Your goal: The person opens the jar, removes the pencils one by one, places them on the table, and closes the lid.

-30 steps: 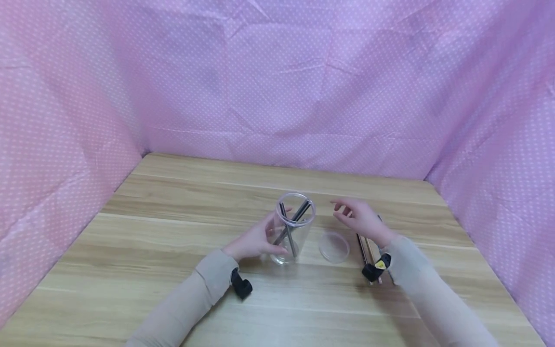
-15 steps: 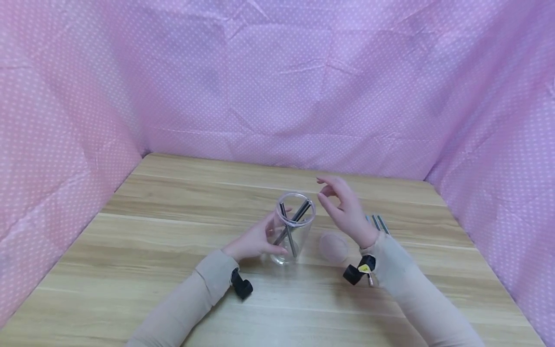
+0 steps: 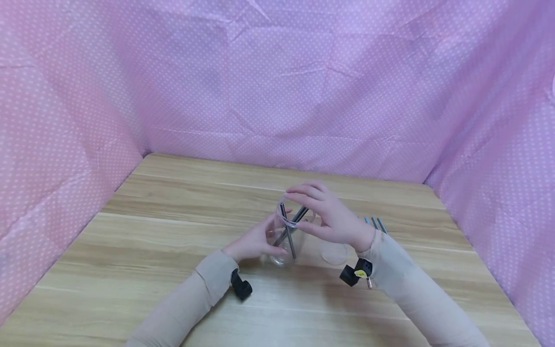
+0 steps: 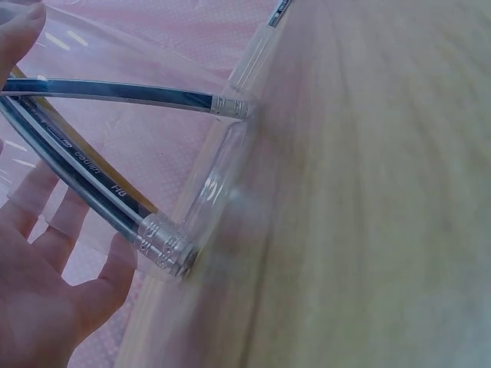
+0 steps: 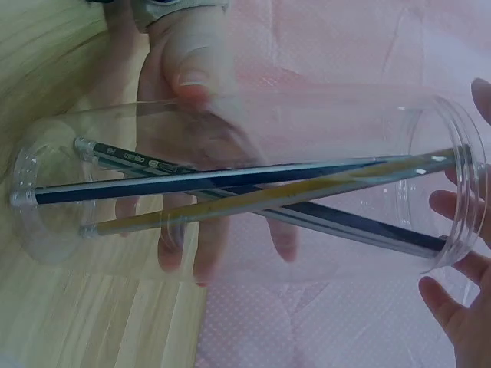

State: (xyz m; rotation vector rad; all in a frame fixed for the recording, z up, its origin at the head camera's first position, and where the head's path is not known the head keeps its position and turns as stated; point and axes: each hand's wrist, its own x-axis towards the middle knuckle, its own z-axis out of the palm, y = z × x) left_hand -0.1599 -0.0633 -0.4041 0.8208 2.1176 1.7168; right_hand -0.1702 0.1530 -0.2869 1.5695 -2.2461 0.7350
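A clear plastic jar point(image 3: 299, 243) stands upright on the table with several pencils point(image 5: 230, 199) leaning crosswise inside, one yellow, the others dark. My left hand point(image 3: 251, 241) holds the jar low on its left side, thumb in front and fingers around the back, seen through the wall in the right wrist view. At the top, my right hand point(image 3: 334, 217) grips the jar's rim point(image 5: 464, 184), with the thumb at the front and the fingers reaching over to the far side. Pencil ends with silvery ferrules point(image 4: 165, 241) rest at the jar's bottom in the left wrist view.
A round clear lid point(image 3: 334, 253) lies flat on the table right of the jar. Several more pencils point(image 3: 376, 224) lie farther right, partly hidden under the right forearm. Pink dotted cloth point(image 3: 277, 86) hangs behind and at both sides of the wooden table point(image 3: 173, 207).
My right hand has moved left from above the loose pencils, past the lid, to the jar's rim and taken hold there. The left hand and the jar have stayed in place.
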